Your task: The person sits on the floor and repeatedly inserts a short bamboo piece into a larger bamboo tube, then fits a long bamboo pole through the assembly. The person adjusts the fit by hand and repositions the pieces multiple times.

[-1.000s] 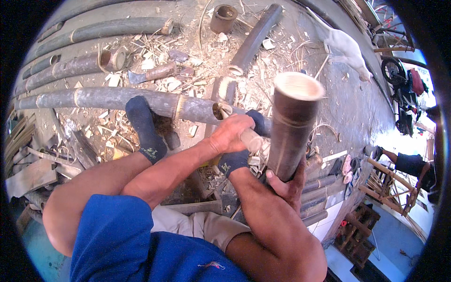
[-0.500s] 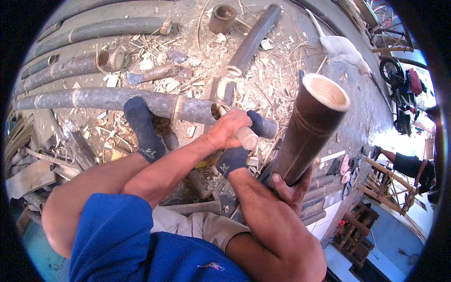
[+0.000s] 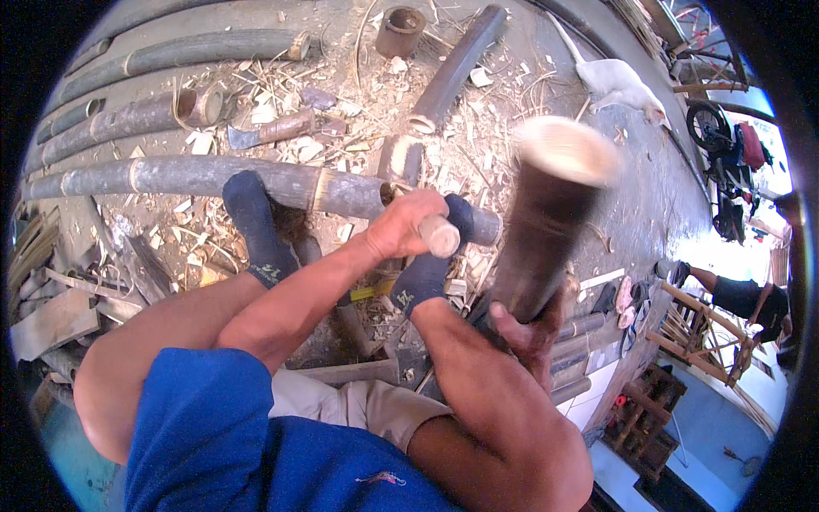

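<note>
Gripping one bamboo tube (image 3: 546, 226) near its lower end, your right hand (image 3: 531, 331) holds it up past your right leg (image 3: 486, 363), leaning a little to the right. The tube is dark brown, almost black, with one faint ring around its middle and a pale round end turned up toward you, blurred. Your left hand (image 3: 411, 224) is closed around one wooden handle (image 3: 440, 236), its pale butt facing you; the far end points into the one opening (image 3: 392, 191) seen in the pole (image 3: 196, 179), and you cannot tell what tip it carries. That pole, one grey, mottled length, lies across the floor (image 3: 648, 179) before you, shows three lighter rings and ends just right of your foot. Your two dark socks (image 3: 253, 218) are on it, one each side of the opening. Just beyond lie one bamboo block (image 3: 403, 158) with a pale patch, one cleaver (image 3: 273, 130) with a brown handle, and chips (image 3: 264, 111) too many to count. Farther off, you have at least four bamboo lengths (image 3: 179, 53) at left, one dark length (image 3: 461, 68) slanting mid-floor, one short cylinder (image 3: 399, 34) upright and one white animal (image 3: 618, 84) at right. Toward the right edge are at least one motorbike (image 3: 708, 126) and one other person (image 3: 738, 296), partly visible.
</note>
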{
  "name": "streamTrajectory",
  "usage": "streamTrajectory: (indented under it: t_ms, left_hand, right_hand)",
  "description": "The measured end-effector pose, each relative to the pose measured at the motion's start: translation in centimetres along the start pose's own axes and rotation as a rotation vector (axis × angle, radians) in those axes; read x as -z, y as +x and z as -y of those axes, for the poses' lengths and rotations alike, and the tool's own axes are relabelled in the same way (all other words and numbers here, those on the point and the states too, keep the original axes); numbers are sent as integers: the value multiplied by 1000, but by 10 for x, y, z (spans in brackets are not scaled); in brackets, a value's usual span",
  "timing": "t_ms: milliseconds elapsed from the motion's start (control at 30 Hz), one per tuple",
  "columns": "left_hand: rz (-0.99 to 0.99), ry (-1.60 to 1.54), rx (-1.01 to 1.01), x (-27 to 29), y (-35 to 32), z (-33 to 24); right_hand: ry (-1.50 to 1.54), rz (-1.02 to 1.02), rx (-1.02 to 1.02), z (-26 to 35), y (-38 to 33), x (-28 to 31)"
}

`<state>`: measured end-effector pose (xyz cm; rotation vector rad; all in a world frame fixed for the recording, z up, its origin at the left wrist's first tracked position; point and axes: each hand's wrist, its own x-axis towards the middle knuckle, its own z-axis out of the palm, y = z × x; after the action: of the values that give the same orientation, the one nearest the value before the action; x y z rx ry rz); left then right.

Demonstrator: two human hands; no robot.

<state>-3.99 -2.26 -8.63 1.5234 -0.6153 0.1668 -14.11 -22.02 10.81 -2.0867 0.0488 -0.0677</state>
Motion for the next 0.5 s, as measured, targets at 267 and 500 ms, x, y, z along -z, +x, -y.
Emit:
streamTrajectory:
  t_ms: [267,500]
  left_hand:
    - [156,28,366,5,21,-21]
    - [134,-338,529,9,29,-36]
  right_hand:
    - [-3,-37,-87,15,12,-1]
    - [-283,96,-165,6,10,-7]
